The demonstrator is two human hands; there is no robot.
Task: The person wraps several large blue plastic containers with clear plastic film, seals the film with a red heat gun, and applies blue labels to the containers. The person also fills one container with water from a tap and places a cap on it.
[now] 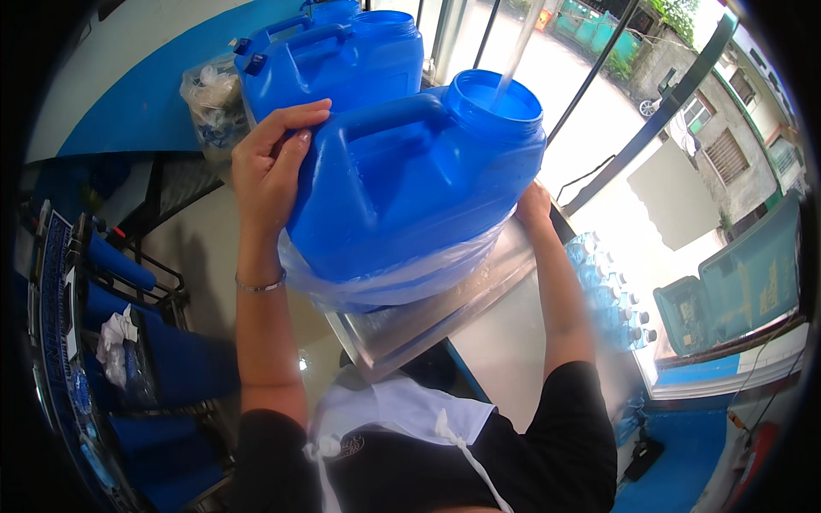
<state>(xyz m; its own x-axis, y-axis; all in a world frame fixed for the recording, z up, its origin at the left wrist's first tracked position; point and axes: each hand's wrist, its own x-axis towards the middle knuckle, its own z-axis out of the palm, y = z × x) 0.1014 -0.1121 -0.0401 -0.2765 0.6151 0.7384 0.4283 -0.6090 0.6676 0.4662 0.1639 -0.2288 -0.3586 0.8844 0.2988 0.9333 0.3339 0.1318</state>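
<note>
A large blue plastic water jug (410, 184) leans in front of me, with clear plastic film (410, 286) around its lower part. Its wide round mouth is uncapped, and a stream of water (510, 60) runs down into it. My left hand (272, 162) grips the jug's upper left corner beside the molded handle, fingers bent and thumb against the side. Low on the jug's right side, my right hand (534, 205) holds it; most of those fingers are hidden behind the jug. Beneath it lies a metal tray-like surface (376, 346) with a raised edge.
More blue jugs (342, 68) stand behind on the left, beside a stuffed clear plastic bag (214, 107). Several capped clear bottles (609, 295) are grouped right of my right forearm. Blue chairs (180, 359) line the left side. A street shows through the opening at right.
</note>
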